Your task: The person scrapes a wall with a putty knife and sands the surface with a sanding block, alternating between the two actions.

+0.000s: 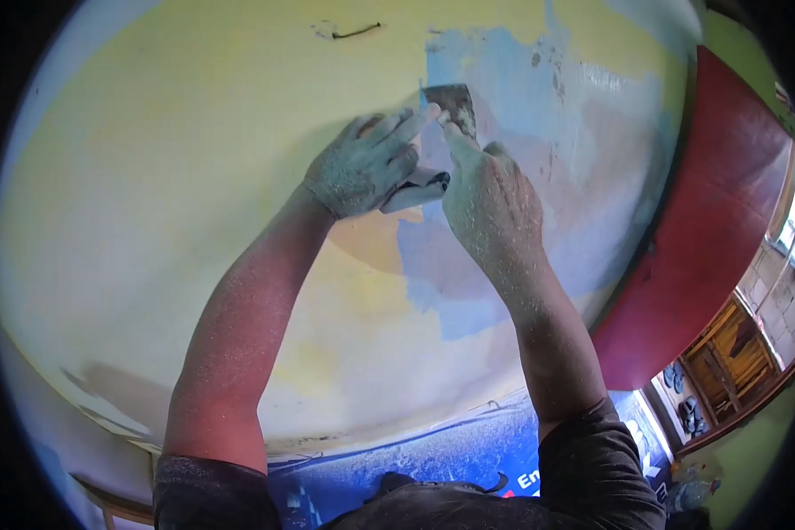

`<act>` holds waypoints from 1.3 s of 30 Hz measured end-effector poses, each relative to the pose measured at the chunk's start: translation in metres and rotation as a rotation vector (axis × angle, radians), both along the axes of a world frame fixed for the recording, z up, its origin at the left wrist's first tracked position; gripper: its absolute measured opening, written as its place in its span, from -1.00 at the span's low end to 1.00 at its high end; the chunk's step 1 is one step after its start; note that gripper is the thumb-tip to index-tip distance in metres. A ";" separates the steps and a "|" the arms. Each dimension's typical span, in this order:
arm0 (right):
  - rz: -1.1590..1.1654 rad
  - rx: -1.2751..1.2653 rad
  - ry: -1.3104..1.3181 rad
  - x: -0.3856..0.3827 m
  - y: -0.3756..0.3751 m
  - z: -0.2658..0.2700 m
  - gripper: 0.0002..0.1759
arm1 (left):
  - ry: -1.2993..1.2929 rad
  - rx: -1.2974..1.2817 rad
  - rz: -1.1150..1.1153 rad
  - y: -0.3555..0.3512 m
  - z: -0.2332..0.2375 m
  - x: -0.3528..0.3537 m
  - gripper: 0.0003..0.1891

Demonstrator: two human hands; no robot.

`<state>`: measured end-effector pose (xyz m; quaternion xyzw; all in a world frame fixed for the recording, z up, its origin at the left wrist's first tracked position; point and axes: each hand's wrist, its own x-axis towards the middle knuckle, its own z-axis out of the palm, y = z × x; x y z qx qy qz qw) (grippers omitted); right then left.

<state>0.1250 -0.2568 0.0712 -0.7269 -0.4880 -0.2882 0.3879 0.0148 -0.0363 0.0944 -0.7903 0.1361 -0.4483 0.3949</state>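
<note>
My right hand (496,190) is closed around a putty knife, its fingers hiding the handle. The broad, stained blade (451,99) lies against a painted wall (327,265) of pale yellow with light-blue and whitish patches. Just left of it is my left hand (355,166), its fingertips reaching to the blade's edge. Under those fingers sits a folded piece of sandpaper (415,195), pale on the outside and dark within the fold. Pale dust covers both hands and forearms.
A red door panel (707,230) stands open on the right. Past it are a wooden piece (721,371) and footwear (691,415). A bent wire or hook (357,32) sticks out of the wall above. Low down, a blue printed sheet (406,459) spreads beneath the wall; a plastic bottle (691,495) is at lower right.
</note>
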 end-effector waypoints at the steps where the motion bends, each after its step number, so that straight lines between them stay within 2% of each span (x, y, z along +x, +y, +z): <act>1: -0.003 -0.009 0.018 -0.001 -0.002 -0.002 -0.28 | 0.008 -0.006 0.014 -0.002 -0.002 0.000 -0.71; 7: -0.019 0.012 0.061 0.006 0.001 -0.030 -0.26 | -0.015 0.015 0.054 -0.002 0.000 0.003 -0.70; 10: -0.007 0.031 0.064 0.007 0.009 -0.016 -0.26 | -0.036 0.006 0.028 -0.004 -0.002 0.003 -0.68; 13: -0.005 0.019 0.075 0.001 0.004 -0.011 -0.26 | -0.010 -0.038 -0.010 -0.001 -0.002 0.003 -0.74; 16: -0.008 0.020 0.042 0.002 0.003 -0.032 -0.25 | 0.001 -0.017 0.029 0.000 -0.001 0.002 -0.73; 22: -0.017 0.054 -0.003 0.002 0.012 -0.003 -0.22 | -0.051 0.016 0.036 -0.006 0.001 0.001 -0.69; 28: -0.026 0.000 0.000 0.001 0.002 -0.014 -0.24 | -0.022 0.009 0.018 0.001 -0.001 0.003 -0.71; 31: -0.026 0.030 0.004 0.005 0.015 0.005 -0.27 | 0.011 -0.022 0.038 -0.001 -0.004 0.001 -0.72; 39: -0.032 0.031 -0.040 0.004 0.006 0.005 -0.35 | -0.023 0.003 -0.008 0.003 -0.004 0.003 -0.68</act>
